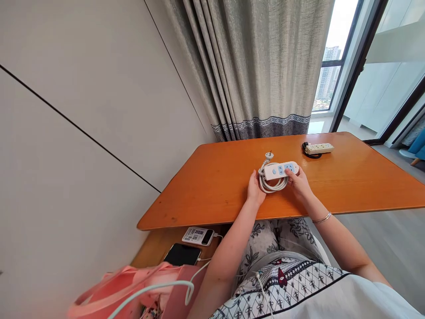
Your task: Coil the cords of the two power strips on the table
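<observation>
A white power strip (280,170) with light-blue socket faces is held just above the wooden table (212,186). Its white cord (272,188) is coiled in loops beneath and around its left end, and the plug (269,155) points away at the far side. My right hand (299,181) grips the strip's right end, with the thumb on top near the sockets. At the left, my left hand (256,188) is closed around the side of the coiled cord; some of its fingers are hidden behind the loops.
A cream power strip (319,149) with a black cord lies at the table's far right. Below the left edge, a white power bank (198,236) and a black phone (182,254) rest on a lower surface beside a pink bag (133,288). A curtain (265,66) hangs behind the table.
</observation>
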`<state>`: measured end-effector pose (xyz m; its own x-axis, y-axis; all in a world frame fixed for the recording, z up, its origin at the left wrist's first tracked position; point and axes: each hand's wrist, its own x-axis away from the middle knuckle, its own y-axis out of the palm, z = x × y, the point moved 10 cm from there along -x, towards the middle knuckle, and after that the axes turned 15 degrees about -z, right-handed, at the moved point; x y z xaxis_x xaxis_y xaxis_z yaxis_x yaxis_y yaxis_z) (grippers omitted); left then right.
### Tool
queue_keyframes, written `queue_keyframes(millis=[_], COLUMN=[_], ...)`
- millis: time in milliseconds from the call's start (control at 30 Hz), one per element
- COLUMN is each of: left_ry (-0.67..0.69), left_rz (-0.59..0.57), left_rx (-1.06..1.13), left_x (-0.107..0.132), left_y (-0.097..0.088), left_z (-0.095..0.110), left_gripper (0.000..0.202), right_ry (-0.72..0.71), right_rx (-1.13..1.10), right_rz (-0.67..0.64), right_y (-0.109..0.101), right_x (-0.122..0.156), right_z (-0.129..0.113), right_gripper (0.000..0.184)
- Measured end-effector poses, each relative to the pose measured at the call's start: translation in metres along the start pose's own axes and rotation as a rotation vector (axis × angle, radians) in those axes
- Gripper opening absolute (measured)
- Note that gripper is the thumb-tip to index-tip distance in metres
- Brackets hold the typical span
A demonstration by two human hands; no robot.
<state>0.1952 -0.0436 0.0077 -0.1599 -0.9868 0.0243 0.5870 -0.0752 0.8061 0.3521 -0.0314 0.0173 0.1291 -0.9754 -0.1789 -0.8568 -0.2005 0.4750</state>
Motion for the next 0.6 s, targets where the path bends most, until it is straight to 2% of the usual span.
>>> queue_keyframes(millis=[67, 167, 367, 600], left_ry=[0.014, 0.027, 0.09, -0.009], left_rz=[0.052, 0.083, 0.08, 0.143], left_rx=[0.065, 0.11, -0.02, -0.09], left_x=[0.001, 0.0, -0.003, -0.005], left_y=[-0.006, -0.011, -0.014, -0.018], left_z=[-0.007, -0.014, -0.004, -0.005], left_gripper=[0.042, 0.047, 0.042, 0.036], right_ry=[-0.032, -0.012, 0.076, 0.132], right_rx=[-0.058, -0.097, -0.116, -0.153], right_rz=[0.044, 0.037, -0.066, -0.079], right_y=[-0.003, -0.001, 0.01, 0.006], right_x=[0.001, 0.003, 0.007, 0.006], right_z=[0.003, 0.008, 0.011, 0.022], right_gripper=[0.06, 0.06, 0.06, 0.06])
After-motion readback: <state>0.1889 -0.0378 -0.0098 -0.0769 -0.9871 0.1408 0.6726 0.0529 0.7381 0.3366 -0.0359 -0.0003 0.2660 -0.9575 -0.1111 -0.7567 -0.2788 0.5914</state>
